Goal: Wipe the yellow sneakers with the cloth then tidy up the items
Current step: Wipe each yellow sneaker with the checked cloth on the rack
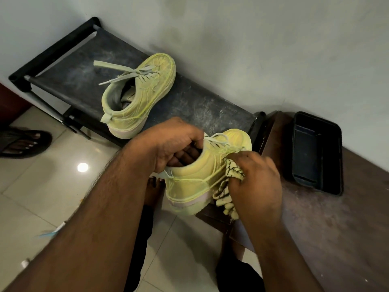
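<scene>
Tiled floor (52, 197), sneaker (189, 186) between hands

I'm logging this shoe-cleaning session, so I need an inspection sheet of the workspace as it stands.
Surface: dusty black shoe rack; brown bench beside it.
Job's things: one yellow sneaker rests on the rack; held sneaker is being wiped with a patterned cloth.
Clutter: black tray on the bench.
Hands: left hand grips the held sneaker's collar, fingers inside; right hand presses the cloth to its side.
Cables: nothing seen.
Surroundings: pale wall, tiled floor, sandalled foot at left.
</scene>
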Motion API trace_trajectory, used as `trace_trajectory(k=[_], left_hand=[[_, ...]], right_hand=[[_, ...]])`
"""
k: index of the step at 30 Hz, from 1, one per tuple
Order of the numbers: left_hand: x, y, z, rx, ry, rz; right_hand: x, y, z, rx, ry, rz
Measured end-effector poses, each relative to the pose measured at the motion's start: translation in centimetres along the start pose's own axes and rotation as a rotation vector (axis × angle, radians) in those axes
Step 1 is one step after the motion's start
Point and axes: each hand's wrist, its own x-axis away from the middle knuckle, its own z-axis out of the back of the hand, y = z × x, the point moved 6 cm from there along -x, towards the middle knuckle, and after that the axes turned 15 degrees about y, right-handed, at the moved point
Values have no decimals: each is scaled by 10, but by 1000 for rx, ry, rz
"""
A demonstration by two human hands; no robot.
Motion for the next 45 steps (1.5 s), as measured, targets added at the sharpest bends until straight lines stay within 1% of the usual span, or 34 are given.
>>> trace_trajectory(k=[3, 5, 6, 9, 10, 11, 13, 15, 16, 18, 20, 21, 23, 25, 27, 29, 32, 34, 38, 40, 41, 43, 44, 45], left_hand=[[-1, -1, 4, 6, 25, 8], [-3, -2, 6, -10, 42, -6], [-2, -2, 6, -23, 40, -15], [2, -2, 0, -17, -25, -1], [4, -3, -1, -10, -44, 7], [5, -2, -1, -8, -55, 7], [6, -1, 0, -6, -66, -7], [5, -1, 3, -5, -56, -33], [4, -1, 5, -3, -37, -43], [2, 1, 7, -11, -6, -68], [2, 4, 10, -57, -6, -120], [2, 6, 11, -97, -5, -162], [3, 12, 13, -181, 14, -264], [4, 19, 16, -215, 64, -351], [6, 26, 23, -225, 140, -451], [6, 31, 29, -230, 201, -531], [5, 30, 29, -313, 227, -564], [2, 27, 24, -382, 221, -573], [-2, 25, 17, -386, 162, -577], [-3, 25, 18, -372, 180, -579], [-4, 26, 19, -372, 204, -581], [-3, 26, 20, -378, 251, -587], [-2, 26, 21, -374, 264, -590], [-1, 26, 21, -368, 266, -600]], right_hand=[[17, -27, 9, -116, 42, 140], [17, -27, 5, -150, 32, 147], [12, -20, 1, -128, 28, 114], [-3, 8, -6, -25, 23, -68], [-4, 10, -4, -32, 41, -94], [-3, 6, 0, -70, 77, -83], [4, -15, 9, -208, 120, 31], [12, -29, 11, -325, 96, 179], [10, -27, 9, -340, 74, 211], [2, -8, 1, -292, 48, 179], [-4, 8, -1, -209, 57, 113], [-3, 8, 0, -183, 71, 114], [0, -3, 5, -194, 110, 182], [3, -15, 5, -249, 105, 240], [2, -14, 3, -281, 107, 212], [2, -7, 0, -260, 104, 183], [2, 3, -6, -203, 84, 142], [2, 2, -6, -211, 82, 137], [6, -16, 6, -380, 125, 246], [7, -17, 5, -381, 108, 282], [4, -11, 0, -335, 97, 257], [-2, 4, -6, -226, 87, 143], [-2, 6, -6, -215, 90, 114], [-1, 3, -3, -244, 104, 129]])
